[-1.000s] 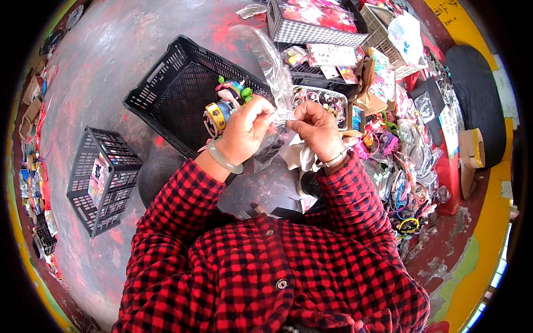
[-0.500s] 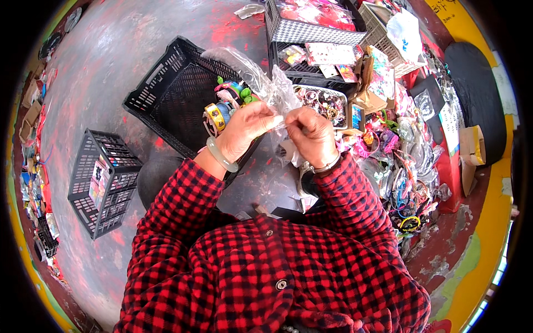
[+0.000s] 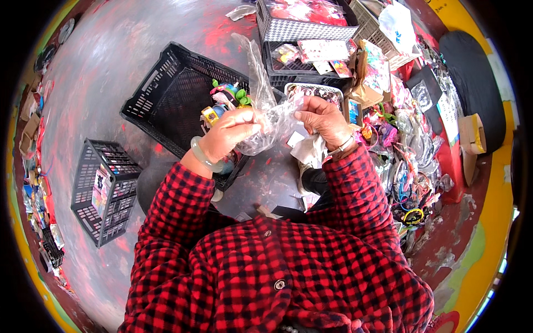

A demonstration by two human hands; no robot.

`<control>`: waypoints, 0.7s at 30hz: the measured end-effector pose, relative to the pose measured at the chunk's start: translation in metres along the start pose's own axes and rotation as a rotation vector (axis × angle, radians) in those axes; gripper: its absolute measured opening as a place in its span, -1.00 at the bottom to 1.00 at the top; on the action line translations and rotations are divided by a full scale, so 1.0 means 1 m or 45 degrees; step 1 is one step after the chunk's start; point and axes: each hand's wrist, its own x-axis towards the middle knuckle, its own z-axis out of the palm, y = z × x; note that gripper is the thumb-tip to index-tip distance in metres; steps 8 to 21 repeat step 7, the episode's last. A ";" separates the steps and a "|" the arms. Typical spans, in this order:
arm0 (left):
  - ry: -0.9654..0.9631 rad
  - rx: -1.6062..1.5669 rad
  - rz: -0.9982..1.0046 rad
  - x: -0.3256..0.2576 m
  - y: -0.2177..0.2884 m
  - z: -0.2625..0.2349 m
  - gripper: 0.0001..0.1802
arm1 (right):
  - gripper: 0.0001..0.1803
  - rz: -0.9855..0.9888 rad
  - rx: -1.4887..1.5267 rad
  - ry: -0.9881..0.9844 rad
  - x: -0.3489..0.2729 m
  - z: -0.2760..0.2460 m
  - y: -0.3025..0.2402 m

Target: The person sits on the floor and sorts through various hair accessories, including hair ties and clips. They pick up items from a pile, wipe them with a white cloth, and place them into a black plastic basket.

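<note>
A clear plastic bag stretches between my two hands, with a long loose end standing up beyond them. My left hand, with a pale bangle at the wrist, pinches one side of the bag. On the other side my right hand grips the bag between thumb and fingers. Something white and crumpled hangs below my right hand; I cannot tell whether that hand holds it. Behind my left hand, colourful hair accessories lie in a black plastic crate, partly hidden by the hand and the bag.
A smaller black crate stands at the left. Stacked crates with packets rise at the far right of centre, near a white tray of small items. Cardboard boxes and a heap of bagged accessories fill the right side.
My hands have moved apart, the left one leftward and the right one rightward. The bag is now spread between them, and the white crumpled thing shows more below my right hand.
</note>
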 end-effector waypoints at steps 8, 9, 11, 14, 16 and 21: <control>0.147 0.023 0.068 -0.001 -0.009 -0.018 -0.78 | -0.87 -0.155 0.144 0.197 -0.006 0.007 0.002; 0.147 0.023 0.068 -0.001 -0.009 -0.018 -0.78 | -0.87 -0.155 0.144 0.197 -0.006 0.007 0.002; 0.147 0.023 0.068 -0.001 -0.009 -0.018 -0.78 | -0.87 -0.155 0.144 0.197 -0.006 0.007 0.002; 0.147 0.023 0.068 -0.001 -0.009 -0.018 -0.78 | -0.87 -0.155 0.144 0.197 -0.006 0.007 0.002; 0.147 0.023 0.068 -0.001 -0.009 -0.018 -0.78 | -0.87 -0.155 0.144 0.197 -0.006 0.007 0.002; 0.147 0.023 0.068 -0.001 -0.009 -0.018 -0.78 | -0.87 -0.155 0.144 0.197 -0.006 0.007 0.002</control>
